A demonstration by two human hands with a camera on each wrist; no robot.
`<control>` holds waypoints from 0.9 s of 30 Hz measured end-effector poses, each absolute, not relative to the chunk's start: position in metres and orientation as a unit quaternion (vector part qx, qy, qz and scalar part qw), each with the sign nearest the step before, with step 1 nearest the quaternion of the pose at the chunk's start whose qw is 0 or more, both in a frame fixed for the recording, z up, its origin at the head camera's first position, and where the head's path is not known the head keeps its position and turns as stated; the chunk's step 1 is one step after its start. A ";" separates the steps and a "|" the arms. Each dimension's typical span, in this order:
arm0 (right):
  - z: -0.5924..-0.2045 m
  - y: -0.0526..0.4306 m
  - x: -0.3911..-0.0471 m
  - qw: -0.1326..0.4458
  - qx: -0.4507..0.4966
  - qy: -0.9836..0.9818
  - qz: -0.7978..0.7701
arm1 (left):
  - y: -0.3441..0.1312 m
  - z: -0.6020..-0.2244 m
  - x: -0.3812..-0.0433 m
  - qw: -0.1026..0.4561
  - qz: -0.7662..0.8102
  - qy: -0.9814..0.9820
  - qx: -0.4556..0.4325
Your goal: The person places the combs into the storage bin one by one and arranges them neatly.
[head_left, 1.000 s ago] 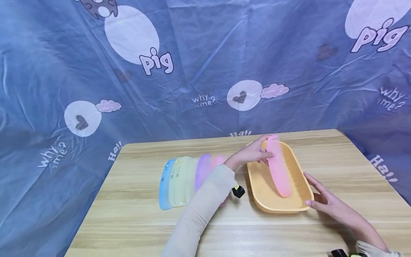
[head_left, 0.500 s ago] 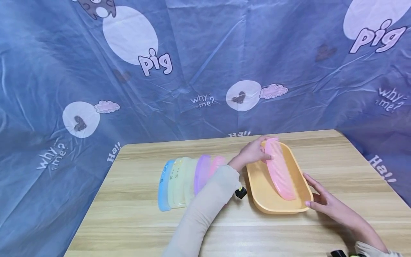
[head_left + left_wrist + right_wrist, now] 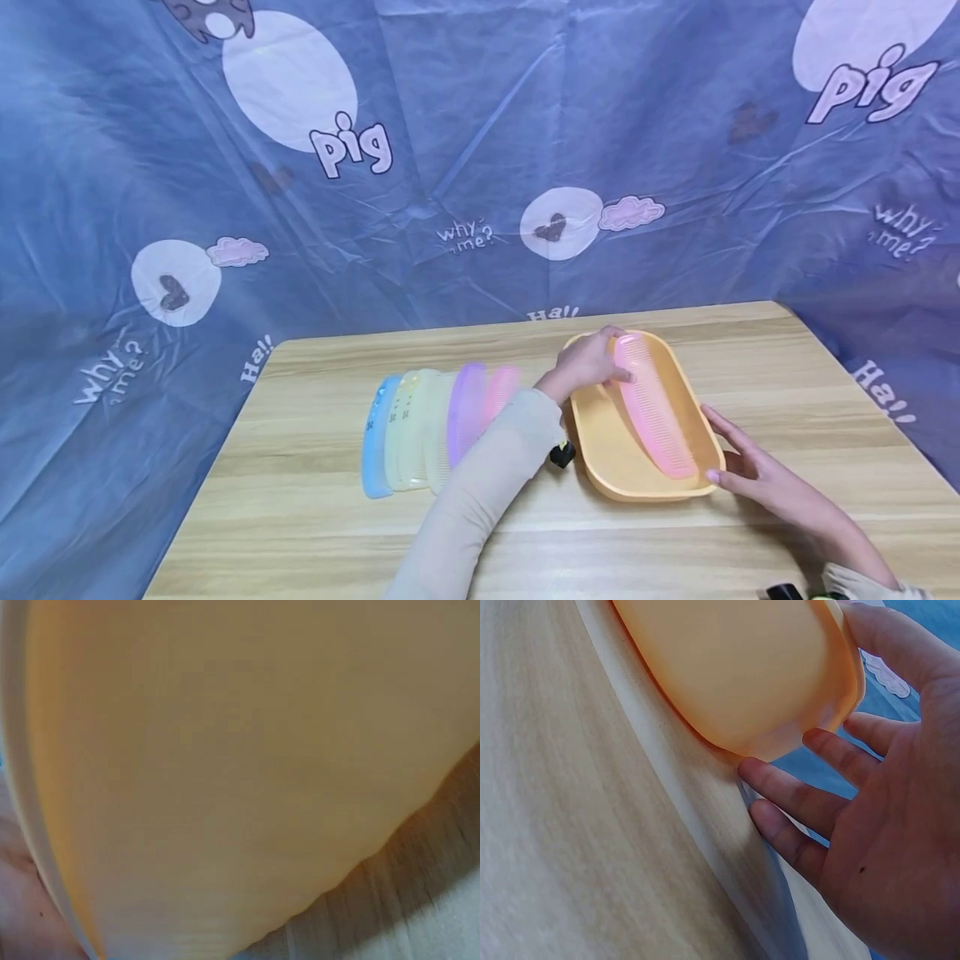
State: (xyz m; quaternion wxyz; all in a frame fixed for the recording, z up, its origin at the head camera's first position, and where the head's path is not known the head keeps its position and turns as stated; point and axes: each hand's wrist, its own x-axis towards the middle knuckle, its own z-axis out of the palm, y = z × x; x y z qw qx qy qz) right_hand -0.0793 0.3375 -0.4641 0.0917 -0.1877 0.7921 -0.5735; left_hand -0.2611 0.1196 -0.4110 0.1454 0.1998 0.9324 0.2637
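In the head view, my left hand (image 3: 588,362) pinches a translucent pink comb (image 3: 654,412) near its far end. The comb lies slanted inside an orange plastic basin (image 3: 609,483), teeth toward the right. My right hand (image 3: 757,467) holds the basin's near right corner, thumb at the rim and fingers spread along the outer wall. The right wrist view shows that hand (image 3: 885,825) with fingertips against the basin's underside and wall (image 3: 742,682). Close up, the basin's outer wall (image 3: 247,765) fills most of the left wrist view, with a bit of hand (image 3: 30,900) behind its rim.
Left of the basin, several combs lie side by side on the wooden table (image 3: 300,517): a blue comb (image 3: 378,442), pale yellow combs (image 3: 408,442), a purple comb (image 3: 467,408) and another pink comb (image 3: 501,387). My left sleeve (image 3: 480,500) partly covers them. A blue printed cloth (image 3: 420,167) hangs behind.
My left hand has lowered the pink comb into the basin, its near end moving toward the near right corner and its teeth coming into view. The right hand stays on the basin.
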 end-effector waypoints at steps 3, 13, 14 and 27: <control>-0.464 0.337 -0.080 0.091 -0.188 0.790 -0.576 | 0.119 -0.410 -0.262 0.145 0.259 0.930 0.216; -0.464 0.337 -0.080 0.093 -0.186 0.787 -0.581 | 0.122 -0.413 -0.266 0.152 0.220 0.930 0.250; -0.464 0.337 -0.080 0.093 -0.184 0.788 -0.580 | 0.123 -0.413 -0.267 0.150 0.217 0.931 0.252; -0.464 0.336 -0.080 0.084 -0.185 0.793 -0.575 | 0.128 -0.421 -0.267 0.118 0.184 0.949 0.229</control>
